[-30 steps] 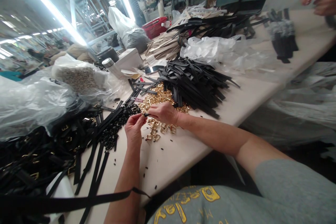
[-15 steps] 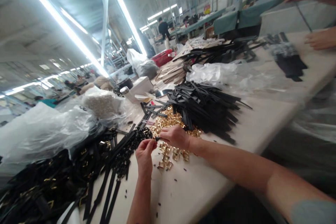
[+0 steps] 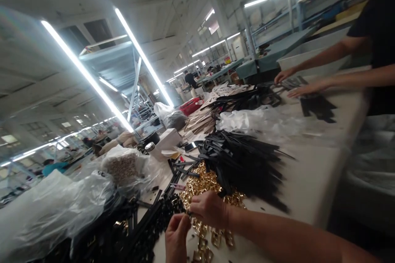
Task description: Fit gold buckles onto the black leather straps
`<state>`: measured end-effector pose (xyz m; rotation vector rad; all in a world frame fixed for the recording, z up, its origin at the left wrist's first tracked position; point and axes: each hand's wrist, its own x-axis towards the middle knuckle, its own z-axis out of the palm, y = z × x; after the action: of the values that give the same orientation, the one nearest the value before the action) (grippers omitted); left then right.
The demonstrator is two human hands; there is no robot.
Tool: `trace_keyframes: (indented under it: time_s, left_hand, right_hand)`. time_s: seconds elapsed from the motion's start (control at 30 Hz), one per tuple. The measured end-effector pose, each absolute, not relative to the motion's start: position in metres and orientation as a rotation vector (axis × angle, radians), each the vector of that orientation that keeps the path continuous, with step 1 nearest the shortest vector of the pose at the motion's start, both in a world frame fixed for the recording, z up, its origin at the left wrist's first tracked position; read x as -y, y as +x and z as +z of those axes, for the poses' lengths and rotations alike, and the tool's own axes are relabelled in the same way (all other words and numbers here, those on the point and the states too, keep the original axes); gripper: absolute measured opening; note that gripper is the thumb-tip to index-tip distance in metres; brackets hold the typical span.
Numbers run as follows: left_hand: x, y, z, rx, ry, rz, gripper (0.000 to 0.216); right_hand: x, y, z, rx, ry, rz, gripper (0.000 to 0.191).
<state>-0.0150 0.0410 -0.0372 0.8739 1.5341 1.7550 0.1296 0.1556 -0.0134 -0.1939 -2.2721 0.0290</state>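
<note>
My left hand (image 3: 177,236) and my right hand (image 3: 210,209) meet at the fingertips low in the head view, both pinched on a small dark piece that is too small to name. They hover over a heap of gold metal buckles (image 3: 202,185) on the pale table (image 3: 302,181). A pile of small black loops (image 3: 157,222) lies just left of my left hand. A stack of black straps (image 3: 247,160) lies behind my right hand.
Clear plastic bags (image 3: 55,209) bulge at the left, one holding pale hardware (image 3: 121,167). Crumpled plastic (image 3: 253,121), tan strips (image 3: 200,119) and a red basket (image 3: 190,106) lie further back. Another person's hands (image 3: 293,84) work at the table's far right end.
The view has tilted upward, so my hands sit lower in the picture; they stay pinched together. The other person's arms and dark top have come into sight at the right.
</note>
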Motion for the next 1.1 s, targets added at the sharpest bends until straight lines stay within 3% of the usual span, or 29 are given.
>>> trace_keyframes:
  time_s: [0.33, 0.5, 0.77, 1.1]
  left_hand:
    - [-0.039, -0.005, -0.027, -1.593, 0.827, 1.795, 0.037]
    - [-0.032, -0.004, -0.024, -1.580, 0.821, 1.765, 0.038]
    - [-0.030, 0.002, -0.024, -1.605, 0.940, 1.664, 0.039]
    - [-0.028, 0.008, -0.021, -1.614, 0.949, 1.603, 0.042]
  right_hand:
    - [-0.156, 0.139, 0.005, 2.370, -0.136, 0.097, 0.016]
    - [-0.161, 0.161, 0.057, 2.249, -0.322, 0.330, 0.062]
    - [-0.182, 0.181, 0.170, 2.203, -0.477, 0.343, 0.067]
    - [-0.205, 0.149, 0.206, 2.243, -0.453, 0.426, 0.068]
